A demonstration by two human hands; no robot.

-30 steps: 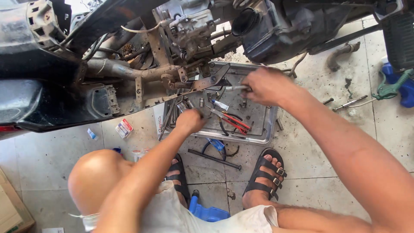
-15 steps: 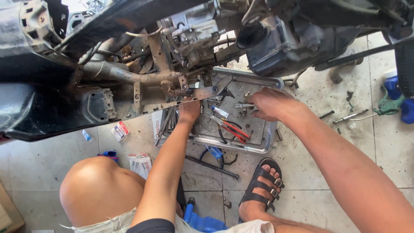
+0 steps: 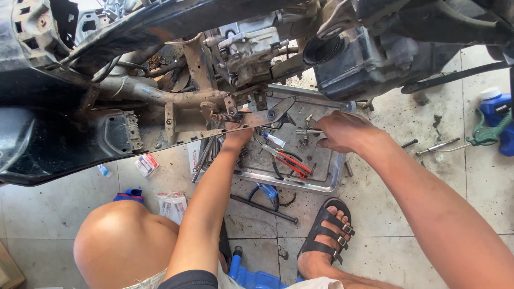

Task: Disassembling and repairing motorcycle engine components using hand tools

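**Both hands at the tool tray under the motorbike frame**

While the person squats on the tiled floor (image 3: 64,208), both arms reach far, away from the body, toward a metal tray (image 3: 321,182) lying under a stripped motorbike frame (image 3: 160,96). The left arm runs nearly straight up the middle of the view, and the left hand (image 3: 238,134) is at the tray's far left corner, just below a rusty spring (image 3: 227,116) on the frame. Its fingers are hidden behind the frame's bracket, so I cannot tell how its grip stands or whether it holds anything. The right arm comes in from the lower right, bent at the wrist, and the right hand (image 3: 342,131) hovers over the far part of the tray, knuckles up. Its grip is closed narrow on a slim metal tool (image 3: 308,131) that sticks out to the left, level with the tray. Red-handled pliers (image 3: 289,160) lie in the tray, near and left of that hand. A sandalled foot (image 3: 324,235) rests on the floor just near the tray, and a blue bottle (image 3: 495,109) stands far right.
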